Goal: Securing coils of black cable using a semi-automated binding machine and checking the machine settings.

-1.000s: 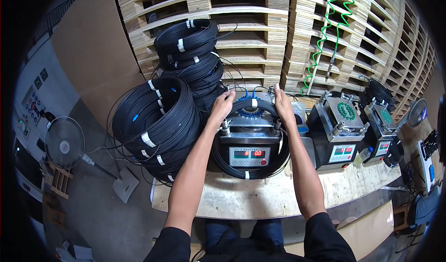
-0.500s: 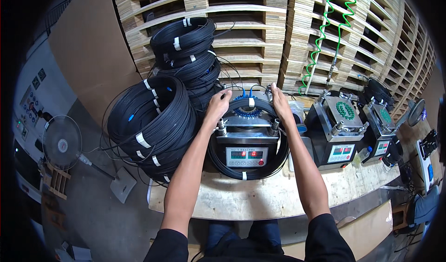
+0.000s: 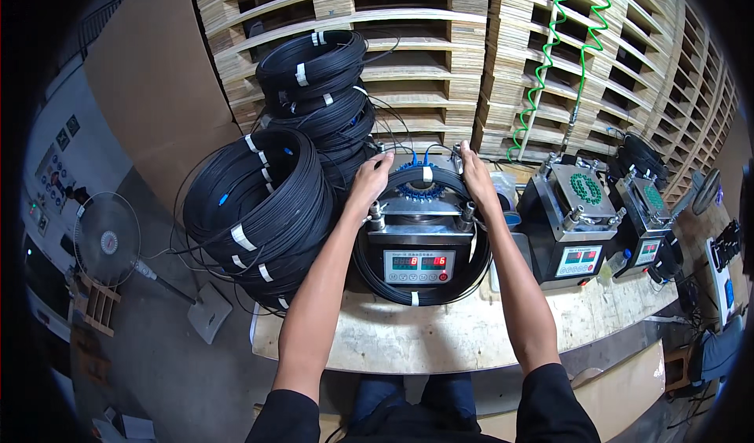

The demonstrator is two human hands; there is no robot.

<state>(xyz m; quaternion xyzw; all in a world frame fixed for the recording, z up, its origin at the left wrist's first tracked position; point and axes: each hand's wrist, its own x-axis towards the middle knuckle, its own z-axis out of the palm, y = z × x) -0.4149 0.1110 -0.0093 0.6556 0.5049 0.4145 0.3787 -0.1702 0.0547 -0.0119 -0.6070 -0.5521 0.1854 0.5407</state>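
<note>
Pallet wall (image 3: 440, 58), cable coils (image 3: 259, 207) beside winder (image 3: 420, 231)

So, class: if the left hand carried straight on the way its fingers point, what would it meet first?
The left hand points up and slightly right, over the machine's back edge. Just beyond its fingertips run thin loose cables; it would probably brush those first, then the pallets behind, though depth is unclear.

Wooden bench (image 3: 440, 341) carrying 3 winding machines (image 3: 420, 243) w/ a black cable coil (image 3: 416, 292) lying around the nearest one.
</note>
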